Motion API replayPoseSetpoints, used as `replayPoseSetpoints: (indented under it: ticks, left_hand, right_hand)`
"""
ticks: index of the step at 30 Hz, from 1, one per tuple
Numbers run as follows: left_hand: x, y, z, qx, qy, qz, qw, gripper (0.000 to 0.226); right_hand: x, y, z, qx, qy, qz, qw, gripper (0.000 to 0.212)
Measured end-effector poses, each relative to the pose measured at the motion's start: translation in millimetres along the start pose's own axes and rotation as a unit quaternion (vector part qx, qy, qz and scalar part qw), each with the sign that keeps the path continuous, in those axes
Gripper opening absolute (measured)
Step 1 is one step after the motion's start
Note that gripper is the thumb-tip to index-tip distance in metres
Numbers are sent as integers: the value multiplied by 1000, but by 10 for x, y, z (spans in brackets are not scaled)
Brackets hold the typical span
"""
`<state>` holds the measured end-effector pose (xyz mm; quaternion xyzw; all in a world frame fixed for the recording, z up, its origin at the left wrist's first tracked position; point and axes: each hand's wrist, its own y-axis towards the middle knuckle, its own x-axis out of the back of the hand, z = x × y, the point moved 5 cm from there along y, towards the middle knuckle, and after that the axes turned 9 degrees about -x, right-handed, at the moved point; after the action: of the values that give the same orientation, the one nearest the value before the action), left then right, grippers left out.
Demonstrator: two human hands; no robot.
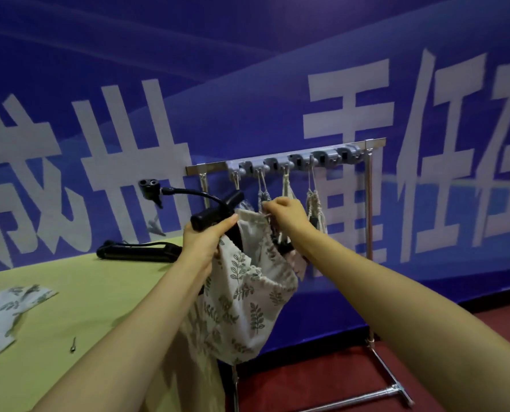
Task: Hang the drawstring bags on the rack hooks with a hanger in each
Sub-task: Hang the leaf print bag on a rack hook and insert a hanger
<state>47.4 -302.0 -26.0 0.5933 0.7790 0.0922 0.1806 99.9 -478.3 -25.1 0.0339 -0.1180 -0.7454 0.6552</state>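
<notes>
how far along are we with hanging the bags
Done: at least three bags already hang by their strings from the rack hooks. In hand: the left hand holds a leaf-print bag with a black hanger in it, while the right hand pinches its drawstring near the hooks. Left: hooking this bag, then the leaf-print bag lying on the table.

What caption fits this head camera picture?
Two hands hold a leaf-print bag with a black hanger by the rack.
</notes>
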Motion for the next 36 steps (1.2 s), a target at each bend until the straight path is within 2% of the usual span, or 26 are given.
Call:
replayPoseSetpoints:
  ticks: [2,4,6,11,14,16,20,27,29,36]
  left_hand:
    - [-232,-98,16,17,0,34,999,21]
    - [-497,-221,60,38,-7,61,997,28]
    - [-713,-303,152,62,-12,72,995,35]
    - [-1167,-349,486,115,-59,65,989,28]
    - [-1475,-337,680,137,-97,65,984,43]
    - [-1751,-269,794,148,-125,66,979,42]
    - [-2195,-47,952,150,-126,61,979,44]
    - [-2635,463,1207,161,-106,28,981,58]
    - [-2716,617,1273,150,-105,23,983,57]
    - [-2881,915,1516,150,-98,29,983,59]
  right_hand:
    - [164,48,10,-66,122,-2,990,30]
    - [346,106,11,-106,200,-2,974,31]
    - [543,186,-3,-128,244,-2,961,29]
    - [1154,464,-84,-143,323,-5,936,27]
    - [1437,662,-77,-124,232,-2,965,24]
    - [1630,854,-36,-103,142,-25,984,21]
    - [1911,1273,72,-58,7,-59,997,23]
    - [1950,2012,23,-8,-146,-67,987,23]
    - [1973,2199,26,17,-171,-77,982,15]
    - [2048,2726,-57,52,-293,-120,947,18]
